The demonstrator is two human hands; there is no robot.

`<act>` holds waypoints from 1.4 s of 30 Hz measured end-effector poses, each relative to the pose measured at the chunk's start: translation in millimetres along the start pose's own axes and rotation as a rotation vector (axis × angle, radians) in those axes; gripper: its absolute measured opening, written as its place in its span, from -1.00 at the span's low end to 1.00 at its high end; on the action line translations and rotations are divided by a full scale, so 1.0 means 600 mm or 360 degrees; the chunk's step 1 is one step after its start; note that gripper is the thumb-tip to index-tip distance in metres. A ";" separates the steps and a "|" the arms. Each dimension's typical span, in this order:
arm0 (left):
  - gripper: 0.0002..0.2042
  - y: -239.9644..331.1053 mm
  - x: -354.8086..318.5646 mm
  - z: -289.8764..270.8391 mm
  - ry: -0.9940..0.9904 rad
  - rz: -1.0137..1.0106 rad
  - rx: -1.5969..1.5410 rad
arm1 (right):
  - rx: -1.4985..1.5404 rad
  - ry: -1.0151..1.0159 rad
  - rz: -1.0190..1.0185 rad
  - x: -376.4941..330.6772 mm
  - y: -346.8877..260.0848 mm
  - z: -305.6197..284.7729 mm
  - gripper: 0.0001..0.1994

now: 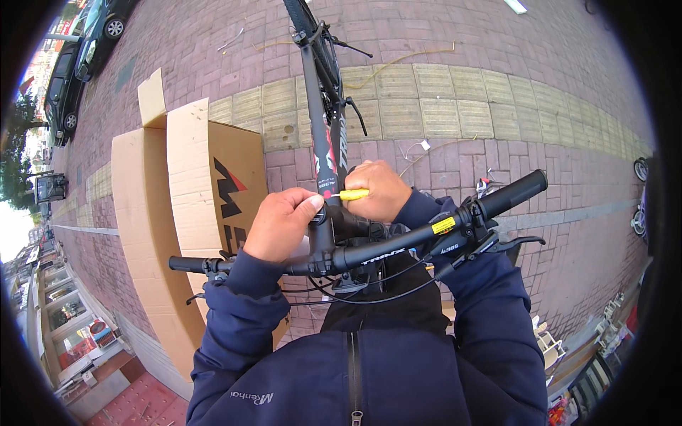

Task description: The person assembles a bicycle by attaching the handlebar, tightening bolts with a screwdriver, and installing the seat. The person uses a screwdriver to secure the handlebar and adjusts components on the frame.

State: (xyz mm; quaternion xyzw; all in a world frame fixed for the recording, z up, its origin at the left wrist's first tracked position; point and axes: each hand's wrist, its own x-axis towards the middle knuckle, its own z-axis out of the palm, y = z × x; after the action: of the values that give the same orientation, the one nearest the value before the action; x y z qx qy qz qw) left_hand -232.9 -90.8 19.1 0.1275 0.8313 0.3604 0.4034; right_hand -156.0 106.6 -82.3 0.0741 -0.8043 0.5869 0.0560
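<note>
A big brown cardboard box (185, 206) stands at nine o'clock beside my black aluminium bicycle (321, 135), whose black handlebar (398, 241) crosses below. My left hand (283, 224) pinches the stem top cap; my right hand (380, 192), at three o'clock of it, is closed around a yellow-handled hex key (353, 194). I judge steady, square seating matters.

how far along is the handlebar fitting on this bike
Done: the black handlebar already sits across the stem, with grips and brake levers on it, and the cardboard box lies opened beside the bike. In hand: the right hand works a yellow-handled tool at the stem top while the left hand steadies it. Left: finishing that bolt; how tight it is cannot be seen.
</note>
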 end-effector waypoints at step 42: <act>-0.71 0.009 -0.001 -0.008 0.0033 0.0130 0.0176 | -0.0320 0.0037 -0.0340 0.017 0.001 0.027 -0.85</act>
State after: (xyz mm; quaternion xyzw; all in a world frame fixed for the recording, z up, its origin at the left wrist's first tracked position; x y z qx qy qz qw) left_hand -236.4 -89.3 25.4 0.1798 0.8482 0.3314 0.3720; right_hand -166.0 90.7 -85.9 0.1464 -0.8458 0.4950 0.1347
